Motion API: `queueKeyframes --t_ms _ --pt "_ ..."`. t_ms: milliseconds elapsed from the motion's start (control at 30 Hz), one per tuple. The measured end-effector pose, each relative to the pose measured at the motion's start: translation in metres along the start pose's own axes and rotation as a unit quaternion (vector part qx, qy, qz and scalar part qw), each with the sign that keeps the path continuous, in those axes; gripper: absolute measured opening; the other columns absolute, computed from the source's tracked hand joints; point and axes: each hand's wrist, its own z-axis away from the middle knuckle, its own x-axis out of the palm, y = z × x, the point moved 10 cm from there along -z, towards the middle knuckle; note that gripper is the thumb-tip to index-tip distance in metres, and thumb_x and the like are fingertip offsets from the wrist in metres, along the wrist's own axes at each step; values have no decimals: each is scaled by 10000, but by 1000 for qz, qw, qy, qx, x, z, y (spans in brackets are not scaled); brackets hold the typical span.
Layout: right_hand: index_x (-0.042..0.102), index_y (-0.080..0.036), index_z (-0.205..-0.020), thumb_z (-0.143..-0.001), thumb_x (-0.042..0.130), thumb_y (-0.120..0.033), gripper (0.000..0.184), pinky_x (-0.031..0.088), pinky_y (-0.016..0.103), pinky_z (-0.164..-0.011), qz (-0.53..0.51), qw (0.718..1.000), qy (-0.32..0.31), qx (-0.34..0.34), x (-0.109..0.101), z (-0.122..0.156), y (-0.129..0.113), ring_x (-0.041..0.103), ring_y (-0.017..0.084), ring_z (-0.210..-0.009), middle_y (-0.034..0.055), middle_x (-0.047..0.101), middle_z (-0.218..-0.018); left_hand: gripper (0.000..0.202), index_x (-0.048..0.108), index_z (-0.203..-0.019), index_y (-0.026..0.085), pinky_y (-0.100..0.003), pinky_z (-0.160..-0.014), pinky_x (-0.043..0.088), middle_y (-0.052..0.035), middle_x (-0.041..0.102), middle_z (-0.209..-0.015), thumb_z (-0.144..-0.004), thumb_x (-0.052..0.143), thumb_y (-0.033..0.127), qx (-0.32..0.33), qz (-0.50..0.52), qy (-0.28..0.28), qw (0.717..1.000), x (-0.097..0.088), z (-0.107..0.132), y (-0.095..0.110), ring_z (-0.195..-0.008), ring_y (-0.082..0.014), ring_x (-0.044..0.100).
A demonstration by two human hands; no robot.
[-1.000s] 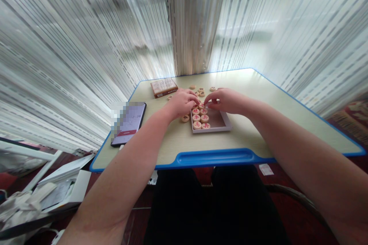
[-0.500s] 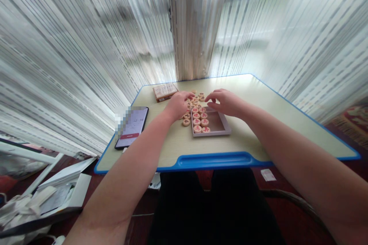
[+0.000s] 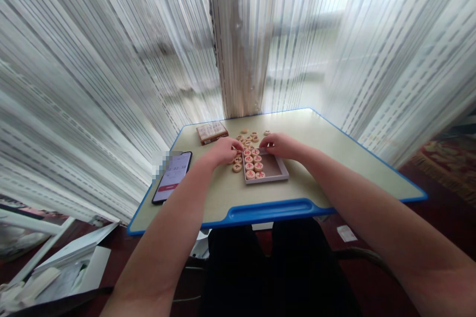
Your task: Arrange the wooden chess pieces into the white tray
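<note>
An open white box lies on the table, its left half filled with two columns of round wooden Chinese chess pieces marked in red. The right half shows its bare brown bottom. At the box's upper left corner, my left hand has its fingers bent together on a red-marked piece. My right hand is at the far edge of the box, fingers curled downward; whatever they hold is hidden. Loose dark-marked pieces lie left of the box, and several more lie behind it.
A flat brown case rests at the back left of the table. A phone showing a timer lies near the left edge. The table has a blue rim and a blue front groove. Sheer curtains hang behind it.
Both hands have drawn back from the loose pieces toward the box, and their fingers have closed more. The camera view has shifted slightly. The pieces inside the box look the same.
</note>
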Motion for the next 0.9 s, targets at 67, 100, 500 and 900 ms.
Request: queueKeyframes --t_ms 67,100,500,900 --pt "712 -177 -936 -732 537 -115 275 458 228 -693 1 1000 0 -6 0 1 -1 611 147 -764 41 703 -882 297 720 -912 163 -262 -687 515 -55 717 -880 -686 531 124 6 13 -19 1000 4 0 0 -763 -183 640" --pt "712 -174 -937 -734 535 -115 275 457 228 -688 2 1000 -2 -7 0 0 -1 611 147 -760 42 704 -879 301 709 -941 156 -256 -678 516 -58 716 -894 -696 536 132 7 24 -26 999 6 -1 -1 -770 -179 641" --pt "723 -175 -899 -743 563 -129 229 428 220 -663 0 999 31 25 3 -9 16 586 133 -712 27 691 -855 260 726 -901 165 -252 -773 496 -55 713 -927 -729 536 121 -39 -51 20 998 -1 -5 -13 -821 -173 642" --pt "710 -158 -909 -765 521 -100 244 435 224 -707 3 998 56 -5 1 -11 14 576 134 -745 54 668 -931 245 708 -949 155 -263 -732 502 -60 713 -891 -742 604 237 -33 -21 50 998 -6 -2 -15 -739 -167 634"
